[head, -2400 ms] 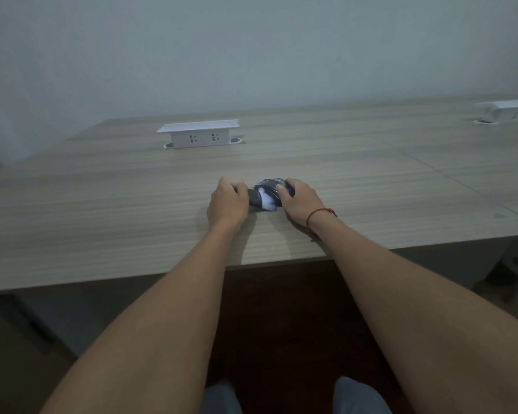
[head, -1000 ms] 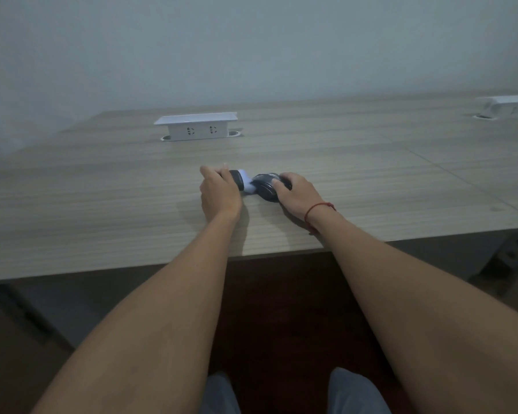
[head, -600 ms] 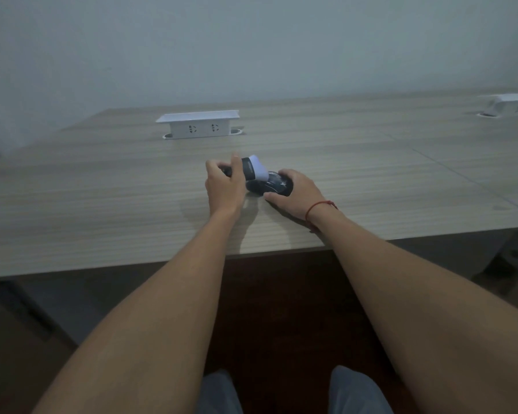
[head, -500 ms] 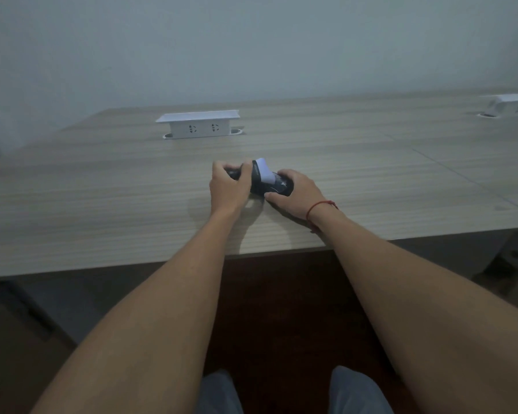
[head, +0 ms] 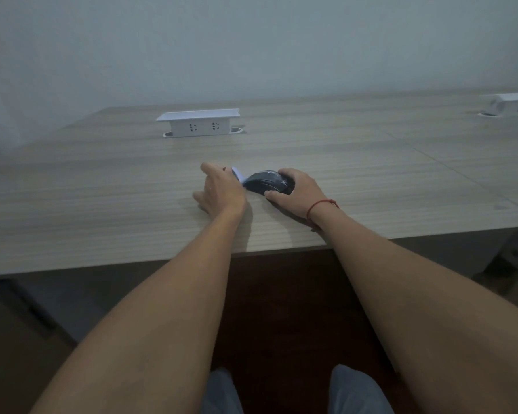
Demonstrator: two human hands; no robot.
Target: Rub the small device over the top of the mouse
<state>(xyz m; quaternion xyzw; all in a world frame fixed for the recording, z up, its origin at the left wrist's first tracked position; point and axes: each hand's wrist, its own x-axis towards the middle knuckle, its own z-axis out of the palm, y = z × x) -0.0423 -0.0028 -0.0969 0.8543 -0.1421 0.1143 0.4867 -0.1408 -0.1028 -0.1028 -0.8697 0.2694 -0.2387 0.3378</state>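
Mouse (head: 266, 183), black, sits on table (head: 102, 204) near front edge, centre. Right hand (head: 296, 189) curls around it from the right. Left hand (head: 222, 191) just left of it, fingers on a pale flap (head: 237, 173); grip unclear. Socket box (head: 198, 122) far behind.

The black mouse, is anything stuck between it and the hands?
No. The right hand grips the black mouse directly. The left hand touches a white piece sticking out beside it.
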